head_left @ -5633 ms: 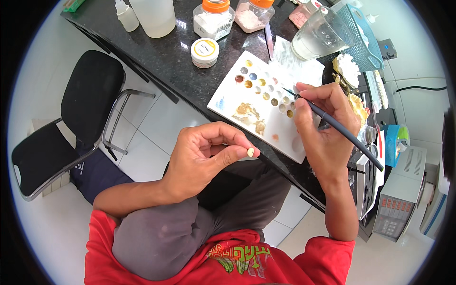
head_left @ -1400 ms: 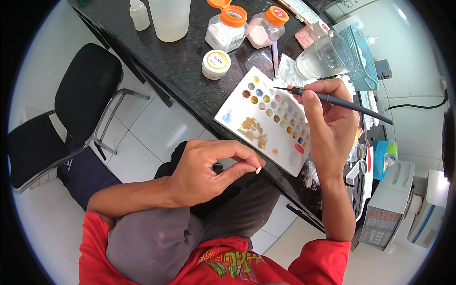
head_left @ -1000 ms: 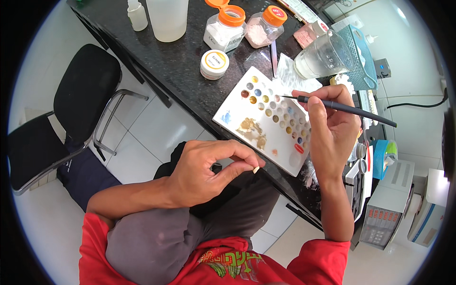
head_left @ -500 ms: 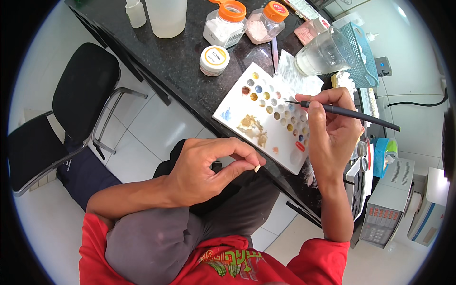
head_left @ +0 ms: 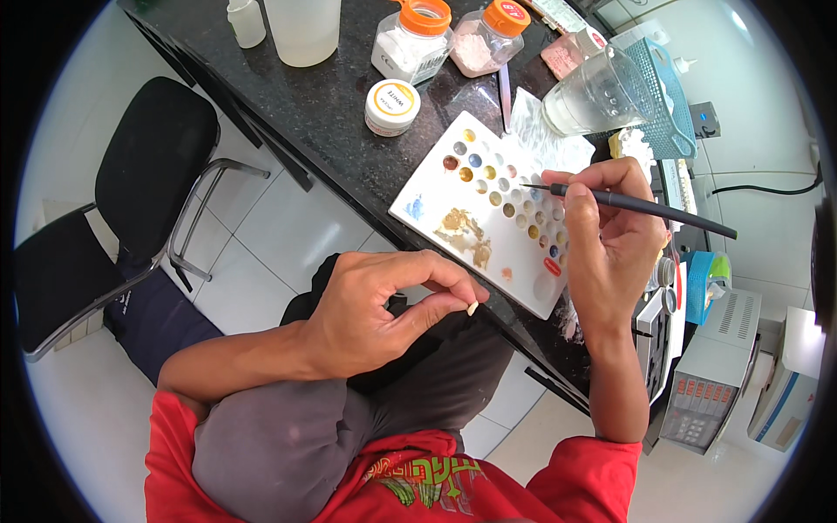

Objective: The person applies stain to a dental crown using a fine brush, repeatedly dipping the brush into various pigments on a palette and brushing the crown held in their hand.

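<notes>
My left hand (head_left: 375,309) is held in front of the counter edge, thumb and forefinger pinching a small ivory dental crown (head_left: 472,309). Between the fingers of my right hand (head_left: 610,235) is a slim black paintbrush (head_left: 649,207), its fine tip pointing left over the wells of a white palette (head_left: 516,248). Whether the tip touches a well cannot be told. Rows of yellow, brown, grey and blue paste fill the wells; brown and blue smears mark the palette's near left part. My right hand covers part of its right side.
On the dark counter (head_left: 349,113) stand a white-lidded jar (head_left: 392,109), two orange-topped powder jars (head_left: 411,48), a glass of liquid (head_left: 588,100) and a crumpled tissue (head_left: 545,131). A blue basket (head_left: 667,96) is behind. A black chair (head_left: 157,144) stands at left.
Both hands keep almost the same position and grip. The counter and its things have shifted very slightly up in the picture.
</notes>
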The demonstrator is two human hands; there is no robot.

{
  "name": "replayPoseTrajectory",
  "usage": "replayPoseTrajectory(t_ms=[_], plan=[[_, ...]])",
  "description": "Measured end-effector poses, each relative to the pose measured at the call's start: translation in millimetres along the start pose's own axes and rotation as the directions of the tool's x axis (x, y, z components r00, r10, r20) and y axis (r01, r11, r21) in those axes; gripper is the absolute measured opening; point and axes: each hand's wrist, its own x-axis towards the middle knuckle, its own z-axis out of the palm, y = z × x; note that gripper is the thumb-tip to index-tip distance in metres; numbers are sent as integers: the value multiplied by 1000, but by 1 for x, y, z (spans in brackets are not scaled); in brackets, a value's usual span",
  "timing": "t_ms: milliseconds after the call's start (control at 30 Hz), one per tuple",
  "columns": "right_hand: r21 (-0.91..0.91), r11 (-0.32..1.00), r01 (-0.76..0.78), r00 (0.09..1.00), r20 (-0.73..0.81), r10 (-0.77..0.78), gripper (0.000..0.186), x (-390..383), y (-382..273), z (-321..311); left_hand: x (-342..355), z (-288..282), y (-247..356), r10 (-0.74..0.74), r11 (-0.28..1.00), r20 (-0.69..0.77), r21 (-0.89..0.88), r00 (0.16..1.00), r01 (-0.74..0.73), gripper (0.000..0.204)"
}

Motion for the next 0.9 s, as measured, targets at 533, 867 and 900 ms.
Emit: replayPoseTrajectory(t_ms=[533,867,900], plan=[[-127,901,416,907,-22,-422,15,-46,-39,-48,-1,4,-4,-65,990,4,-122,998,65,6],[201,944,261,965,-58,-255,17,-118,-1,-25,-2,12,3,-75,992,25,-101,997,77,6],[195,942,274,962,-51,-269,18,-118,1,-23,-2,12,3,-62,995,20,-78,998,63,6]])
